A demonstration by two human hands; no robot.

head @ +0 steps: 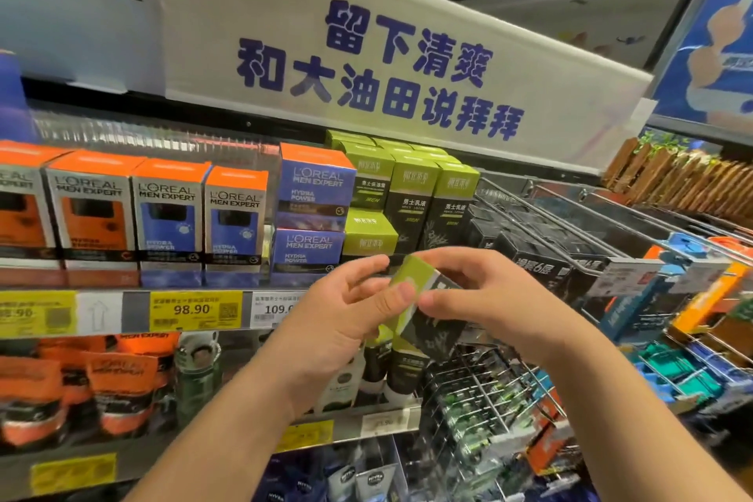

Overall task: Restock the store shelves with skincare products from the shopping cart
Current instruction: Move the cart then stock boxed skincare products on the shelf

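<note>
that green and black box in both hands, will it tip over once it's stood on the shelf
Likely fairly stable: the green and black box is flat-sided, and matching boxes stand upright, packed side by side. Being tall and narrow, a nudge could topple it. It probably feels stiff and light, as pinched fingertips hold it.

left hand (346,310), right hand (468,293) (both raised), pinching

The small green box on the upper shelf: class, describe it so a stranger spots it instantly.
Find the big white banner with blue characters. Beneath it stand green-and-black cartons. The small green box sits at their left, beside the blue boxes: squat, all green.
</note>
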